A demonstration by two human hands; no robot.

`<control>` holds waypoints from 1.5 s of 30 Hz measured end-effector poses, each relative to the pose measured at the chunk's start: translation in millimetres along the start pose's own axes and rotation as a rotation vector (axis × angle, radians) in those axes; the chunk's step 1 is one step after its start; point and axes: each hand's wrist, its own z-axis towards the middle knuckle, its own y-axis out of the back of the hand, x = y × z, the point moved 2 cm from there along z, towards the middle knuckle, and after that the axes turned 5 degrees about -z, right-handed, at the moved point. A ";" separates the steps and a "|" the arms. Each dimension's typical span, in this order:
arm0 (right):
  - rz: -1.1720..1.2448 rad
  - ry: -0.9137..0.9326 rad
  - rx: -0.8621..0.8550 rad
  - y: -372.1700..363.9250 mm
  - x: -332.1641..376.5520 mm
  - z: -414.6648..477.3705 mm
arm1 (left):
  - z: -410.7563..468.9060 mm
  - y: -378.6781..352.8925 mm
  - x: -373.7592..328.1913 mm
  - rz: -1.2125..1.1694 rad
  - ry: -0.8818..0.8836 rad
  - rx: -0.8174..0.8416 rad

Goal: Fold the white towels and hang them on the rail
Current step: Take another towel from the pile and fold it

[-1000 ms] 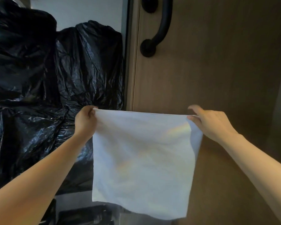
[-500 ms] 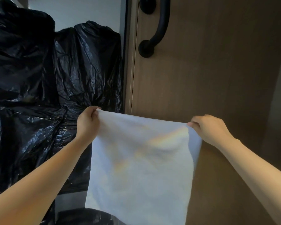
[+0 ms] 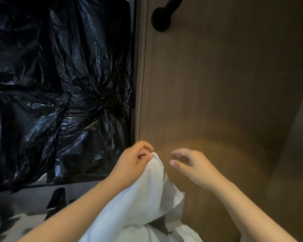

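My L hand (image 3: 135, 159) pinches the white towel (image 3: 147, 198) by its bunched top, hanging in front of the wood door (image 3: 217, 84). R hand (image 3: 191, 165) hovers just beside it, fingers loosely curled, gripping nothing. Risk, imo: w/ one pinch only, the cloth sags, so the fold goes crooked or it slips free.

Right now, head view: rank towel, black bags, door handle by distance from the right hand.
1. Towel: just left of the right hand, pinched by the left hand.
2. Black bags: farther left.
3. Door handle: high above, at the top edge.
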 end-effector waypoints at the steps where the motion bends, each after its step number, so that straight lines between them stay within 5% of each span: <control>1: 0.069 0.005 0.024 -8.1 2.5 -6.7 | -8.5 -5.3 1.0 -0.014 0.005 0.012; 7: 0.326 -0.016 0.130 -41.5 4.8 -30.8 | -43.3 -24.1 13.6 -0.075 0.093 0.038; 17: 0.402 -0.070 0.065 -61.9 7.7 -47.0 | -73.8 -13.3 26.3 -0.083 0.243 0.109; 30: 0.475 -0.061 0.132 -59.9 14.8 -45.9 | -79.4 -9.8 19.9 -0.057 0.205 0.098; 45: 0.378 0.005 -0.188 -24.9 11.6 -24.3 | -62.5 11.8 24.0 0.083 0.154 0.229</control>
